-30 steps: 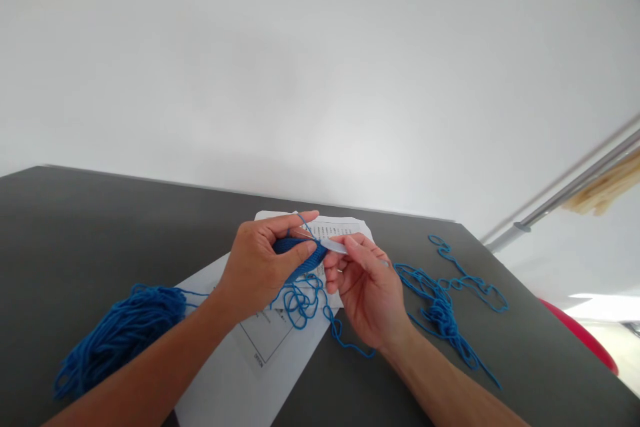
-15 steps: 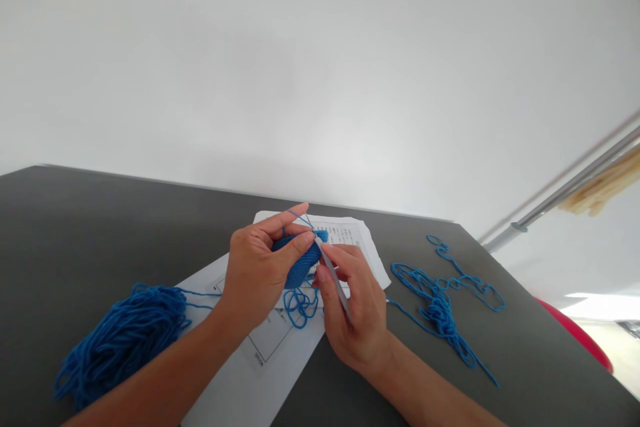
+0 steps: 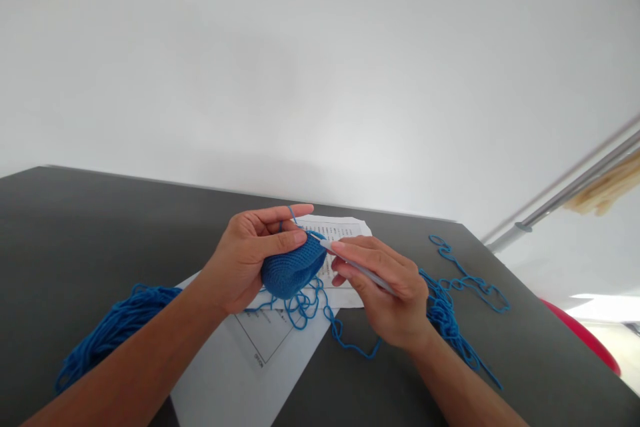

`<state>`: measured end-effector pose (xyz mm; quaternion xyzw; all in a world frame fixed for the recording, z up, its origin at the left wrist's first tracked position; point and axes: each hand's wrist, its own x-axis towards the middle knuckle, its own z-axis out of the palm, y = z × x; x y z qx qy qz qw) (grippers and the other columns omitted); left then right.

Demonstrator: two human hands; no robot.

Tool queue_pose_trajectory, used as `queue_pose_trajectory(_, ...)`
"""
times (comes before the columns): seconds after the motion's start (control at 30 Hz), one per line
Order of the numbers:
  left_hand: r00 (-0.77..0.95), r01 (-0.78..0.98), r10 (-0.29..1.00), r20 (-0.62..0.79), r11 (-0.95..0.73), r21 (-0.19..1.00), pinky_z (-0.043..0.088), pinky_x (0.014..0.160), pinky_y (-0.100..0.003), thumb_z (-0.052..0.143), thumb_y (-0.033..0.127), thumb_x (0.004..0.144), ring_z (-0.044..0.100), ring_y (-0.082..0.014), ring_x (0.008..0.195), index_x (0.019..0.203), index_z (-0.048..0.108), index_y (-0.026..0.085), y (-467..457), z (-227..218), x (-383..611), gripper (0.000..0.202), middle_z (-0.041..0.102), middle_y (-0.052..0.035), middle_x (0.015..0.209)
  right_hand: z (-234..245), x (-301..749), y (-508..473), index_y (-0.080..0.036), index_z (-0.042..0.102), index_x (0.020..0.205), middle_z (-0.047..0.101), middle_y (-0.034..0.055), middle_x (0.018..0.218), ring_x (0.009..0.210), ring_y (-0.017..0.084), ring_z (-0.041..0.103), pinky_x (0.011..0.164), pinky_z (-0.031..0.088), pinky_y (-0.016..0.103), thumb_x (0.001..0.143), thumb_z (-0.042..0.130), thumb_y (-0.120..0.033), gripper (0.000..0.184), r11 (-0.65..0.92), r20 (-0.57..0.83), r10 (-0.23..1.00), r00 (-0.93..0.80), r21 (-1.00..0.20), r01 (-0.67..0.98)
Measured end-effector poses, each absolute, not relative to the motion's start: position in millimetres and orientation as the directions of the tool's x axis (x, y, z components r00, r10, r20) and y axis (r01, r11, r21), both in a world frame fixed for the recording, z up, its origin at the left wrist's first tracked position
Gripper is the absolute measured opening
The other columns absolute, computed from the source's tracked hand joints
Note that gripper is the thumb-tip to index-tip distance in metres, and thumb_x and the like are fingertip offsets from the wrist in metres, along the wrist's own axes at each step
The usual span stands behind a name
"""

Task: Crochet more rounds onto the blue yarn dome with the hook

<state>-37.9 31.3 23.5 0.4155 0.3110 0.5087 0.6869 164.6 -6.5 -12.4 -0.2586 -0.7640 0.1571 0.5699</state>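
Observation:
Between thumb and fingers, my left hand [image 3: 245,250] grips a rounded blue crochet piece [image 3: 290,271]. Its index finger is stretched out with a strand of blue yarn [image 3: 292,214] looped round it. My right hand [image 3: 393,283] is closed on a crochet hook [image 3: 367,272] with a pale grey handle. The hook's tip meets the upper edge of the crochet piece near my left thumb; the exact stitch is too small to make out. Loose curls of yarn [image 3: 302,310] hang or lie just below the piece.
Printed sheets of paper [image 3: 240,373] lie under my hands on the dark grey table [image 3: 125,227]. A blue yarn hank [image 3: 115,333] sits at the left, partly behind my left forearm. Tangled blue yarn [image 3: 445,320] lies at the right. A white wall [image 3: 320,80] rises behind the table.
My right hand and the hook have moved right, and the hook lies flatter. The crochet piece has turned, showing more of its rounded side. My left forearm covers more of the hank.

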Motion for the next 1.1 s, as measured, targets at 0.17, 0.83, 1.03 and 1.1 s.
queue_pose_trajectory(0.17, 0.345, -0.377, 0.935, -0.077, 0.213, 0.901, 0.051, 0.057, -0.021, 0.095, 0.019, 0.061, 0.059, -0.0093, 0.057, 0.105, 0.083, 0.015, 37, 20, -40, 0.046, 0.064, 0.0025, 0.065, -8, 176, -3, -0.033, 0.074, 0.125, 0.076, 0.0047, 0.103, 0.070, 0.015, 0.071, 0.059, 0.065, 0.031, 0.094, 0.066, -0.007, 0.042, 0.776, 0.744, 0.631, -0.221, -0.603, 0.185)
queue_pose_trajectory(0.83, 0.472, -0.120, 0.862, -0.184, 0.270, 0.955, 0.049, 0.057, -0.018, 0.094, 0.022, 0.065, 0.062, -0.0104, 0.062, 0.095, 0.085, 0.016, 46, 20, -53, 0.032, 0.068, -0.0006, 0.068, 12, 200, -2, -0.030, 0.076, 0.122, 0.079, 0.0063, 0.091, 0.079, 0.021, 0.073, 0.064, 0.060, 0.035, 0.094, 0.070, -0.014, 0.033, 0.808, 0.712, 0.589, -0.382, -0.519, 0.278)
queue_pose_trajectory(1.03, 0.486, -0.069, 0.851, -0.199, 0.265, 0.962, 0.047, 0.056, -0.020, 0.094, 0.017, 0.058, 0.056, -0.0106, 0.059, 0.092, 0.086, 0.016, 46, 21, -55, 0.035, 0.066, -0.0005, 0.066, 15, 201, -3, -0.029, 0.077, 0.119, 0.078, 0.0051, 0.083, 0.074, 0.020, 0.071, 0.062, 0.058, 0.035, 0.094, 0.070, -0.014, 0.030, 0.789, 0.690, 0.613, -0.386, -0.563, 0.248)
queue_pose_trajectory(1.1, 0.490, -0.063, 0.849, -0.197, 0.259, 0.964, 0.047, 0.056, -0.021, 0.093, 0.017, 0.059, 0.056, -0.0112, 0.059, 0.090, 0.086, 0.016, 46, 21, -56, 0.032, 0.065, -0.0002, 0.065, 14, 202, -3, -0.028, 0.077, 0.119, 0.078, 0.0051, 0.084, 0.074, 0.020, 0.071, 0.063, 0.058, 0.036, 0.094, 0.070, -0.013, 0.030, 0.781, 0.681, 0.622, -0.386, -0.578, 0.238)
